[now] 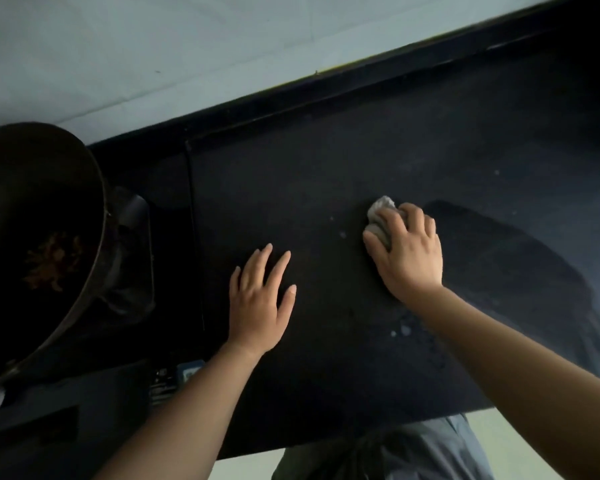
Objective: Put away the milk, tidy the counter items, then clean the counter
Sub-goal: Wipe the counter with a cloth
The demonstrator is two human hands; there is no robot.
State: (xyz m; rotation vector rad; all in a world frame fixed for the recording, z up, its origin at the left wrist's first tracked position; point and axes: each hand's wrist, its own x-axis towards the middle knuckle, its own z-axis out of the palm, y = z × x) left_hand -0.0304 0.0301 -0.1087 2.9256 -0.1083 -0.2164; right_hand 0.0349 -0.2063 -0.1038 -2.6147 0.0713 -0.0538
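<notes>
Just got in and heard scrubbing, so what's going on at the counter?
A person is wiping the dark counter. The right hand presses a crumpled grey cloth on the surface, while the left hand lies flat and empty beside it. A few pale drops remain near the right forearm. A wok with food scraps sits at the left.

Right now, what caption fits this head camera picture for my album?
Right hand wipes the dark counter with a grey cloth; left hand rests flat beside a wok.
</notes>
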